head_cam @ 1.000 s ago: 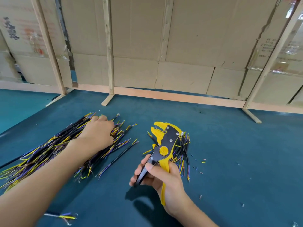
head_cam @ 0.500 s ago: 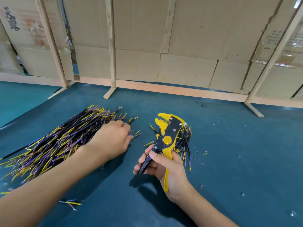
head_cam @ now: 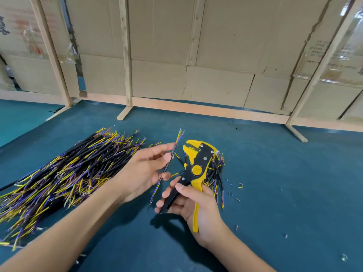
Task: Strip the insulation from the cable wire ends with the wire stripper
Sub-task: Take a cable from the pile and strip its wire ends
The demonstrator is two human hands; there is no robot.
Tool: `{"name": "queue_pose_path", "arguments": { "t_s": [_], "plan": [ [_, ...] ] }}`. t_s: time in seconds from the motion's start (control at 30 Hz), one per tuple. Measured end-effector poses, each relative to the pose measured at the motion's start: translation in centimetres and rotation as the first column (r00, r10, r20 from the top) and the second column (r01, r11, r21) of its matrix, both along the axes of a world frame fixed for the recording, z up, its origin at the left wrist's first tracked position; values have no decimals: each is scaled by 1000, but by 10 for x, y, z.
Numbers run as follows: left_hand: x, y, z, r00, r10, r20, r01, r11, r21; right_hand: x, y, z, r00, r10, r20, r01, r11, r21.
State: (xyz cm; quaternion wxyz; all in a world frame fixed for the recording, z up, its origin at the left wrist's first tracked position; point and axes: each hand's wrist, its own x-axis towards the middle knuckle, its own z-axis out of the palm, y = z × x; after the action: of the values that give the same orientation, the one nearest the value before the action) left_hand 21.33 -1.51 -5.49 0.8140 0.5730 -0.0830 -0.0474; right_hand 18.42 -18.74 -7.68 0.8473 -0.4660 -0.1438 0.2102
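Pinching one cable (head_cam: 170, 161), left hand (head_cam: 144, 169) nears one stripper (head_cam: 193, 169) (right hand (head_cam: 193, 203) gripping).

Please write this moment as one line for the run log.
left hand: pinches one cable | right hand: grips wire stripper | cable end not yet in stripper | cable pile on left

Left cardboard box (head_cam: 17, 32): dark printed characters, not readable.
Right cardboard panel (head_cam: 316, 52): small printed lines, too small to read.
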Motion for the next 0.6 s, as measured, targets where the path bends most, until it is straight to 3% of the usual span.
{"name": "queue_pose_path", "arguments": {
  "t_s": [0.07,0.23,0.3,0.47,0.6],
  "plan": [
    [-1,-4,-4,996,-82,-27,81,996,-40,1,-1,0,999,30,26,-30,1000,-7],
    [-5,-9,-14,991,-80,-111,59,982,-182,3,-1,-3,998,46,41,-46,999,-8],
    [-8,-10,-16,985,-90,-145,65,983,-170,3,-1,-5,997,59,57,-58,998,-18],
    [-10,-12,-14,992,110,-59,-118,981,-155,1,1,-3,997,65,38,-63,997,-34],
    [-14,-16,-15,973,220,64,-219,975,-25,0,0,0,999,34,-19,-35,999,-24]
  ]
}}
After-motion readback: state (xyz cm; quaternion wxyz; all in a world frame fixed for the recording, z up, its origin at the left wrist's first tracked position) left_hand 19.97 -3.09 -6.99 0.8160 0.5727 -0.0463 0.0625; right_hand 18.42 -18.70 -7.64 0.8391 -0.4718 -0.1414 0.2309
